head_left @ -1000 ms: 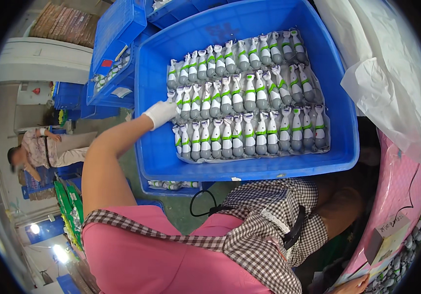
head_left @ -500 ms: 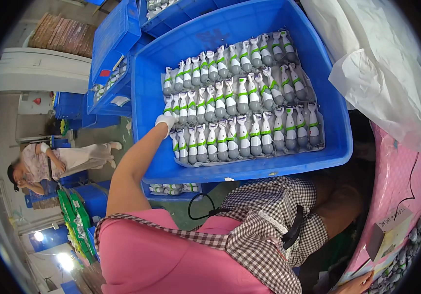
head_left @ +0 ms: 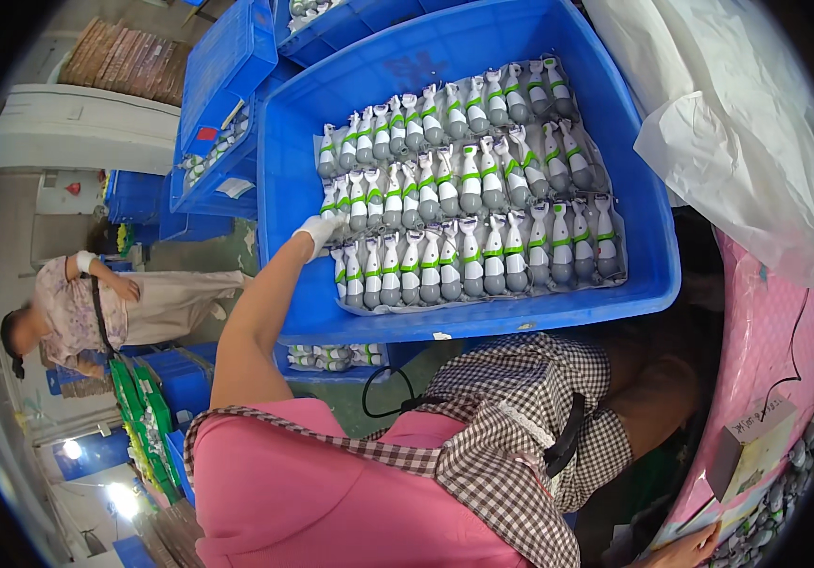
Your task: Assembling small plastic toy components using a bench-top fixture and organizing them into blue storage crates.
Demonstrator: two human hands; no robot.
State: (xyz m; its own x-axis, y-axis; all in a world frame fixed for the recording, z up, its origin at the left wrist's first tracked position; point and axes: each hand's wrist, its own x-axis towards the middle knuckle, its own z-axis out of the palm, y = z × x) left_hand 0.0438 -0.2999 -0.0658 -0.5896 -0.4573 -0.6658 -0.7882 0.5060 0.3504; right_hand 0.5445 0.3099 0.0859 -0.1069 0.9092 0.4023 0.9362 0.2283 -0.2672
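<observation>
My left hand [head_left: 320,230], in a white glove, reaches into a large blue plastic bin [head_left: 284,161]. Its fingertips touch the left end of the rows and are partly hidden among the pieces there. Three rows of bottle-shaped pieces [head_left: 470,180] stand in the bin, each with a white neck, a green band and a rounded grey end. They seem to be wrapped in clear plastic. At the lower right, my right hand [head_left: 689,549] lies at the edge of the pink-covered table [head_left: 757,331], fingers stretched out, near a small carton [head_left: 752,450].
White sheeting [head_left: 738,180] hangs over the bin's right side. More grey-ended pieces [head_left: 786,502] lie heaped along the table's far right. Blue crates [head_left: 222,85] are stacked at the upper left. A person [head_left: 95,303] stands beyond, near green trays [head_left: 142,426].
My left hand has shifted slightly left and stays at the row ends. The person at the left has moved closer and lowered an arm. My right hand has hardly moved.
</observation>
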